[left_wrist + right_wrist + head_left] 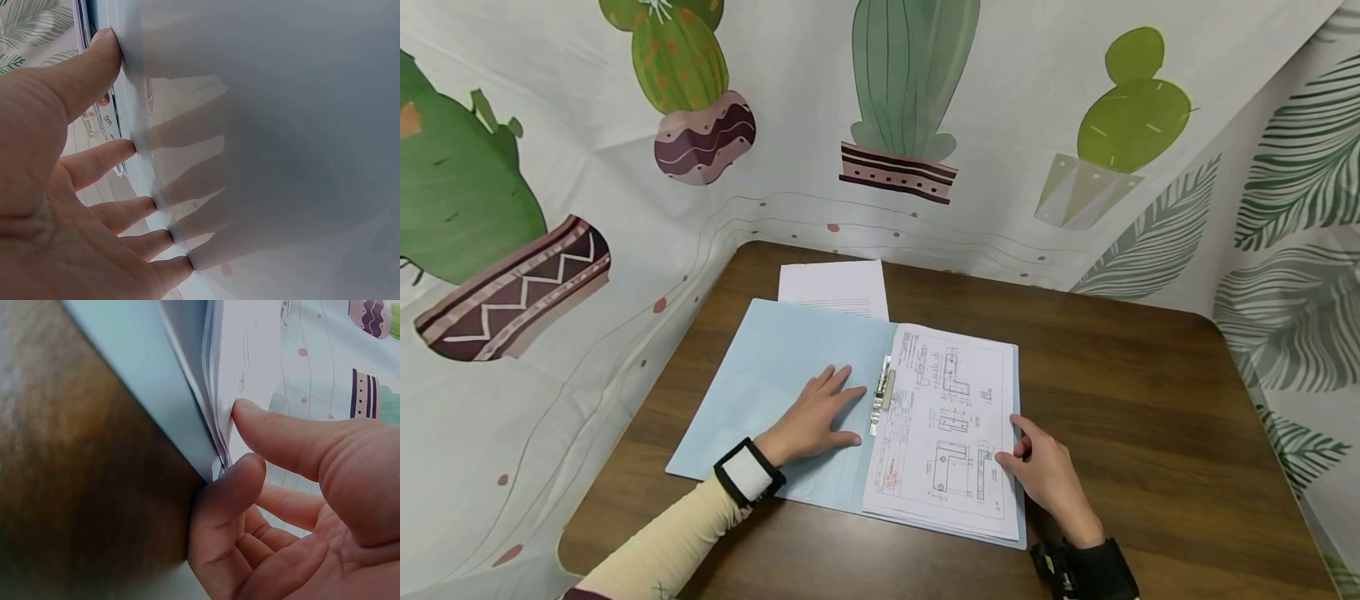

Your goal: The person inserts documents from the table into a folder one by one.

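Observation:
A light blue folder [790, 354] lies opened flat on the table. Its right side bears a stack of paper sheets [917, 454], the top one printed with technical drawings and a red stamp. A metal lever clip [882, 396] sits by the spine. My left hand [812, 421] rests on the bare left cover with fingers spread; in the left wrist view its fingertips [150, 204] touch the glossy surface. At the stack's right edge, my right hand [1048, 471] pinches the sheets [215, 381] between thumb and index finger, its other fingers curled below.
Partly under the folder's top edge lies a loose printed sheet [831, 279]. The brown wooden table [1135, 400] extends to the right. A cactus-print cloth [790, 158] hangs behind the table and down its left side.

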`<control>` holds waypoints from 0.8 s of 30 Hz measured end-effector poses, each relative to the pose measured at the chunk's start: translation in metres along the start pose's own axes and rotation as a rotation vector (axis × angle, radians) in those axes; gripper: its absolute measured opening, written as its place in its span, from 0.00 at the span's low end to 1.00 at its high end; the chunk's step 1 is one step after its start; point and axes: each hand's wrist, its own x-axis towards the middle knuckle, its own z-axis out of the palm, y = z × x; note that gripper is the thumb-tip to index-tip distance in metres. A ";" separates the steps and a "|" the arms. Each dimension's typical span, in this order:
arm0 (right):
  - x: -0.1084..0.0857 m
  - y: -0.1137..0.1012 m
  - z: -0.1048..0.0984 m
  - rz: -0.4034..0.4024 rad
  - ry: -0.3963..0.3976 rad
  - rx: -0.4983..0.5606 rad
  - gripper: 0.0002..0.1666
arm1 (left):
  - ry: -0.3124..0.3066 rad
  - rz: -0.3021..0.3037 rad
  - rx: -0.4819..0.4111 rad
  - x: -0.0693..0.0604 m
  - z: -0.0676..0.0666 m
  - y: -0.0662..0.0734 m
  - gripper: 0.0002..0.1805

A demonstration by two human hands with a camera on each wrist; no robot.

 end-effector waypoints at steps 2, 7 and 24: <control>0.000 0.000 -0.001 -0.002 -0.005 0.000 0.40 | 0.000 -0.002 0.001 0.000 0.000 0.000 0.44; 0.002 0.000 -0.006 -0.015 -0.015 0.003 0.41 | 0.006 -0.002 0.000 0.000 0.000 0.000 0.43; 0.061 -0.021 -0.078 -0.177 0.158 0.059 0.38 | 0.026 0.017 0.013 -0.001 -0.002 0.003 0.42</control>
